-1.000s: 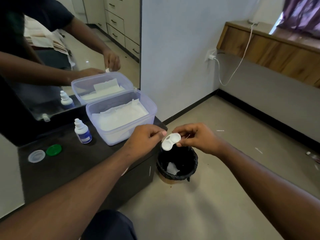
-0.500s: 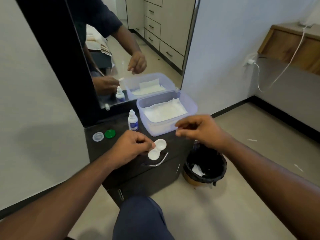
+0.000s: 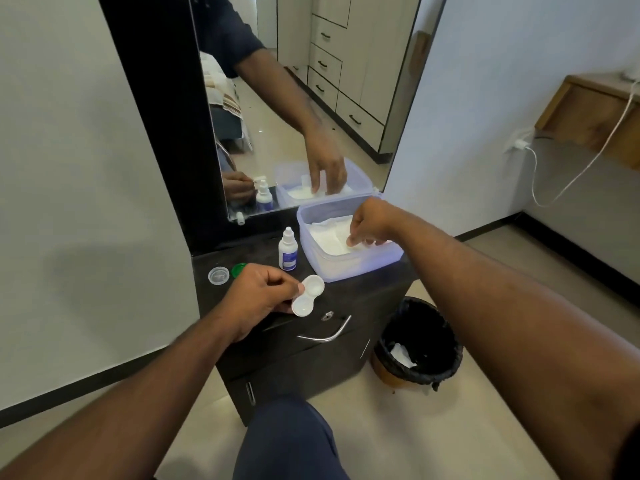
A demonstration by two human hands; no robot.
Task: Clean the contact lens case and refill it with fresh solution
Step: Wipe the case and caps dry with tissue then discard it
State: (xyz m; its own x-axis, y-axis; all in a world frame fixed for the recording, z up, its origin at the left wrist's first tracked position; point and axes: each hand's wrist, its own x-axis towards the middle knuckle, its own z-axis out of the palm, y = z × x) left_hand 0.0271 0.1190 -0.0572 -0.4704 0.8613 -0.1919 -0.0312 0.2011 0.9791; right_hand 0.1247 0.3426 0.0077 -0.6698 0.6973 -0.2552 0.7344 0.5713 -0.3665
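Leftmost on the dark cabinet top lie a clear lid and, just beside it, a green cap partly hidden behind the left hand. That hand pinches the white contact lens case by its left edge between thumb and fingers; the case projects to the hand's right, both wells uncapped and facing up, held over the cabinet's front edge. Behind the case stands a small solution bottle, upright and capped. Right of the bottle sits a translucent plastic tub holding white tissues. The right hand reaches into the tub, fingers curled down and pinching a tissue. On the floor at right stands a black-lined bin containing crumpled paper.
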